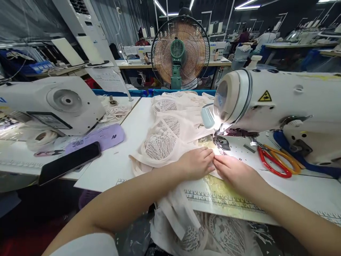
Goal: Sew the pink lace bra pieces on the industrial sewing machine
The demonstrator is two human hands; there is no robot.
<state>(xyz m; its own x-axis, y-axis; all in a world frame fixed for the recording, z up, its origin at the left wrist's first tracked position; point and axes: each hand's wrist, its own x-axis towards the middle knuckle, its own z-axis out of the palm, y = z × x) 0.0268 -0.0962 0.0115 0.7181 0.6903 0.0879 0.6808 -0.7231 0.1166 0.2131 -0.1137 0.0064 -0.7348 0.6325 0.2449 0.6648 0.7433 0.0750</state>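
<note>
both hands, left hand [195, 163] and right hand [234, 172], lie flat with fingers together at frame centre, pinning pale lace fabric [165, 138] on the worktop [114, 163] just before the sewing machine [277, 103] needle. looks light, floppy, snaggy; best held at the edges. red scissors [274, 161] right.

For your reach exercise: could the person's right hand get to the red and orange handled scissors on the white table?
Probably yes: right hand lies near the scissors, with bare table between them.
</note>
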